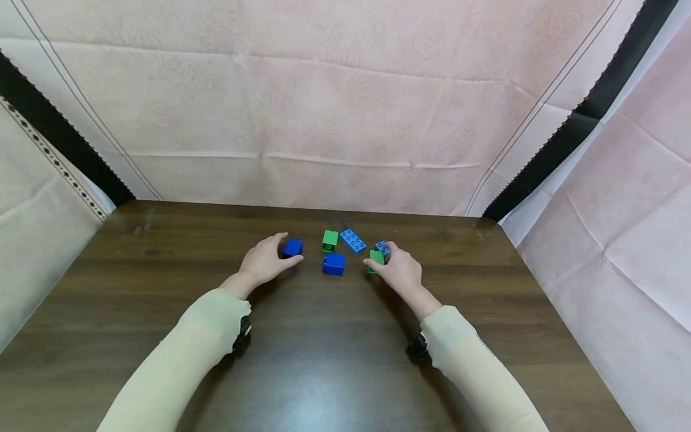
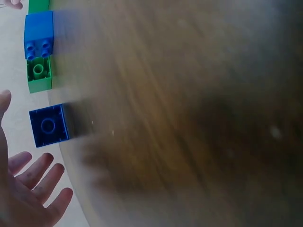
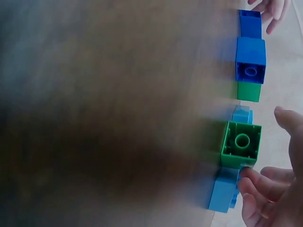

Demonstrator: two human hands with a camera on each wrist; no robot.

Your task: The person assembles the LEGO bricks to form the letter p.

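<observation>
My left hand [image 1: 266, 261] is beside a dark blue brick [image 1: 292, 248], thumb and fingers spread around it; in the left wrist view a gap shows between the fingers and that brick [image 2: 49, 126]. My right hand [image 1: 400, 270] is at a green brick [image 1: 376, 258] and a light blue brick [image 1: 381, 246] behind it. The right wrist view shows the fingertips [image 3: 246, 173] at the edge where the green brick [image 3: 242, 143] meets the light blue brick [image 3: 223, 189], with the thumb held away. Whether they touch, I cannot tell.
Between the hands lie another dark blue brick [image 1: 333, 264], a green brick [image 1: 330, 240] and a light blue studded brick [image 1: 352, 241]. The brown wooden table [image 1: 313, 348] ends at a pale cloth [image 1: 324, 120] behind the bricks.
</observation>
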